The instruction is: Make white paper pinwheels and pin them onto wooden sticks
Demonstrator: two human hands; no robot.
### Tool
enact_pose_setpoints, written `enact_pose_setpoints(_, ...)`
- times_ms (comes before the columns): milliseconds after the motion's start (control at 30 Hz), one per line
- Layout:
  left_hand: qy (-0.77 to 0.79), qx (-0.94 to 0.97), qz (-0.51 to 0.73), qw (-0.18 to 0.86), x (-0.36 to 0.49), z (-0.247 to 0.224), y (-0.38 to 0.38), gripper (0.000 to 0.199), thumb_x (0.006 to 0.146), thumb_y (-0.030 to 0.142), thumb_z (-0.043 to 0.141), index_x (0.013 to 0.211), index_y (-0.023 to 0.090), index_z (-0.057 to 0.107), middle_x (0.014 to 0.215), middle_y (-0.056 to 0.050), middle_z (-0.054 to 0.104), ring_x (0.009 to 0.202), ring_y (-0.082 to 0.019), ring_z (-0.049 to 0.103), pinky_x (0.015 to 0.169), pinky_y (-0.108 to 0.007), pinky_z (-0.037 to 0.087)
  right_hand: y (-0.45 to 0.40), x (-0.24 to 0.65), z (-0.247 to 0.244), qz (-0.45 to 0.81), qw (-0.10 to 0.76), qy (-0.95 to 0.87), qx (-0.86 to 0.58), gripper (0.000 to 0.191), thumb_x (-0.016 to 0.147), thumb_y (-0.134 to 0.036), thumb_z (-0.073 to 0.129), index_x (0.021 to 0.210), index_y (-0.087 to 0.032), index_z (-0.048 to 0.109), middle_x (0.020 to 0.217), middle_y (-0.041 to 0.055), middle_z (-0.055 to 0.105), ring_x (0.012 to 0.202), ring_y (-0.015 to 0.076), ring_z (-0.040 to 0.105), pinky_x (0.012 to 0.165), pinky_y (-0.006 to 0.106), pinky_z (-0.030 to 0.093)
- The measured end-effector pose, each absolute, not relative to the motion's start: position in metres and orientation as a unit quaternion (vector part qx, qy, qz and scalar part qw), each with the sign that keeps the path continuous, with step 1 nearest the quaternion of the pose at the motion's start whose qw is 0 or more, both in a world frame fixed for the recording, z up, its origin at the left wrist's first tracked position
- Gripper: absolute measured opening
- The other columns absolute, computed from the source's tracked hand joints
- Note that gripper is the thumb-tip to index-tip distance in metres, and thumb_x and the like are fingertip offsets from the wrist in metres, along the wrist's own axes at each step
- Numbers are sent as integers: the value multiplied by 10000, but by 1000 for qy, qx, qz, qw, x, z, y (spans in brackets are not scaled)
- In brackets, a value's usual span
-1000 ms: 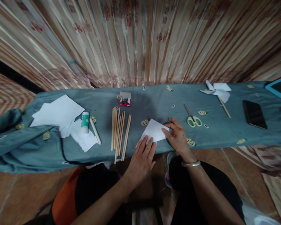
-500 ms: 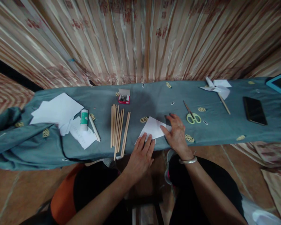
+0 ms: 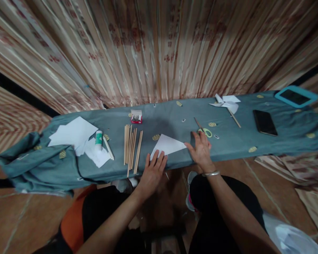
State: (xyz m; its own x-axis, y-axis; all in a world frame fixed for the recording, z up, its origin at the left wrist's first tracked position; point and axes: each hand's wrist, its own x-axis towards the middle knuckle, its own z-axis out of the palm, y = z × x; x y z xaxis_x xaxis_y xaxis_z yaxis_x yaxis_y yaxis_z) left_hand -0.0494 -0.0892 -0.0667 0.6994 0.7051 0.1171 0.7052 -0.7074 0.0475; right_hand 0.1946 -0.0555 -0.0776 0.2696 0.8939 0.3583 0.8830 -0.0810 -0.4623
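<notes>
A folded white sheet of paper [image 3: 168, 144] in a triangular shape lies on the cloth-covered table before me. My left hand [image 3: 152, 173] rests on its lower left corner with the fingers stretched out flat. At the paper's pointed right end is the thumb of my right hand [image 3: 200, 151], its fingers spread apart and holding nothing. Just beyond those fingertips lie scissors [image 3: 207, 133] with light green handles, one handle loop partly covered by the fingers. Whether the fingers touch the scissors I cannot tell.
Left of the paper are several wooden sticks [image 3: 132, 148], a small red box [image 3: 136, 117], a glue stick [image 3: 99, 140], a white pen-like rod [image 3: 108, 148] and paper sheets [image 3: 75, 132]. To the right are a paper pinwheel [image 3: 227, 105], a phone [image 3: 265, 122] and a blue-framed tablet [image 3: 296, 96].
My view has shifted, so the table's things appear further left on the right side. My right hand has slid off the paper's face to its right tip, nearer the scissors; the left stays on the corner.
</notes>
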Motion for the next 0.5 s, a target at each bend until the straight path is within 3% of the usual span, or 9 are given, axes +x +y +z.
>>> enact_pose_setpoints(400, -435, -898, -40, 42, -76, -69, -120, 653, 855, 149, 505, 1488, 131, 342, 1579, -173, 290, 1479, -329, 217, 1160, -570, 269, -57, 191, -79, 18, 345, -607, -715, 407, 948, -312, 395, 1277, -159, 577, 1492, 223, 410, 1418, 368, 302, 1056, 620, 309)
enact_pose_setpoints(500, -445, -893, -49, 42, -75, -71, -123, 668, 850, 156, 517, 1491, 120, 331, 1580, -182, 279, 1482, -340, 196, 1158, -588, 264, -54, 193, -75, 32, 353, -620, -700, 400, 961, -344, 380, 1253, -185, 603, 1464, 196, 453, 1397, 341, 350, 1053, 601, 326)
